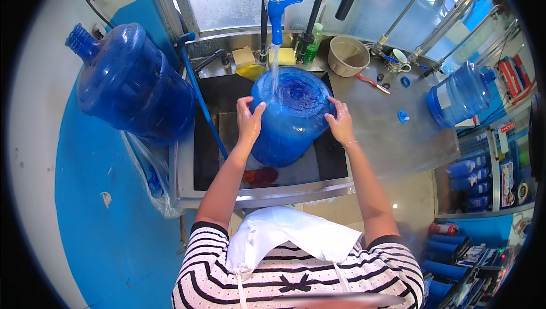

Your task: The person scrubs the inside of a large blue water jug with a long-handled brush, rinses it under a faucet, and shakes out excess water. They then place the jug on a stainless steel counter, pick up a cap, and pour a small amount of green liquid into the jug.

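A large blue water jug (284, 133) stands in the sink (187, 167), its broad round end facing up. Water (275, 73) runs from the blue-handled tap (277, 10) onto that end and spreads over it. My left hand (249, 122) is closed against the jug's left side, thumb near the upper rim. On the opposite side, my right hand (340, 121) grips it with the fingers at the edge. The jug's lower end is hidden. Near my left forearm, a reddish object (261, 176) lies in the sink; its kind is unclear.
Another big blue jug (133, 81) stands left of the sink, beside a blue pipe (202, 98). Behind are a yellow sponge (282, 56), a green bottle (314, 44) and a beige bucket (348, 56). A red-handled brush (372, 83) and smaller jug (460, 96) sit on the right counter.
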Demonstrator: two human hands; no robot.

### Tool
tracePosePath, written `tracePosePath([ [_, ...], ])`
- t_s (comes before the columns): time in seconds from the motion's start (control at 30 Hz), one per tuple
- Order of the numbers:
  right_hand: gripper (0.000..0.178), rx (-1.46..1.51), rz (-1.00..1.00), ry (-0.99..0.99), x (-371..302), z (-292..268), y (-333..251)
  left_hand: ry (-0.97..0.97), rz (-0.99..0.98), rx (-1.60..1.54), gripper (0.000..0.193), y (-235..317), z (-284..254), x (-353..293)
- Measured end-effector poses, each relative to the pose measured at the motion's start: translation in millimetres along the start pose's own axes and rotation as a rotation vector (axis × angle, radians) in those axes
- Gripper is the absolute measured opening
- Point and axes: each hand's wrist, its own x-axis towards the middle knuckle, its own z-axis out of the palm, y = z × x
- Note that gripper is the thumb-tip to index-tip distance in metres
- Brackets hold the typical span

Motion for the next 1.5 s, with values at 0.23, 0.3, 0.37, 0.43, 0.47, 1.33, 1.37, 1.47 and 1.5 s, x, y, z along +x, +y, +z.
tracePosePath([
  [0.23,0.07,-0.305,0.269,-0.242,28.8,-10.3,-45.7,-0.205,-0.406,-0.226,0.029,20.4,-36.7,-68.4],
  [0.3,0.069,-0.365,0.135,-0.226,27.8,8.2,-76.1,-0.134,-0.348,-0.036,0.022,24.6,-41.0,-80.1],
  [0.37,0.068,-0.382,-0.012,-0.252,16.0,31.3,-105.0,-0.016,-0.052,-0.038,0.018,29.4,-43.3,-82.8],
  [0.43,0.063,-0.449,-0.166,-0.327,-6.1,50.6,-126.9,0.064,0.065,-0.05,0.014,35.9,-46.7,-77.3],
  [0.47,0.058,-0.492,-0.275,-0.345,-20.0,56.5,-134.1,0.1,0.077,-0.006,0.014,40.0,-49.3,-72.3],
  [1.33,0.018,-0.479,-0.702,-0.19,-27.3,68.3,-107.4,-0.054,0.104,0.727,0.035,22.5,-95.8,-11.0],
  [1.37,0.021,-0.48,-0.71,-0.181,-24.6,71.5,-107.8,-0.037,0.113,0.716,0.035,18.5,-94.4,-9.9],
  [1.47,0.019,-0.488,-0.694,-0.212,-20.3,76.3,-106.9,0.021,0.163,0.709,0.035,9.0,-89.8,-7.3],
  [1.5,0.02,-0.494,-0.689,-0.197,-19.9,76.7,-106.2,0.037,0.191,0.721,0.034,6.6,-88.0,-6.3],
])
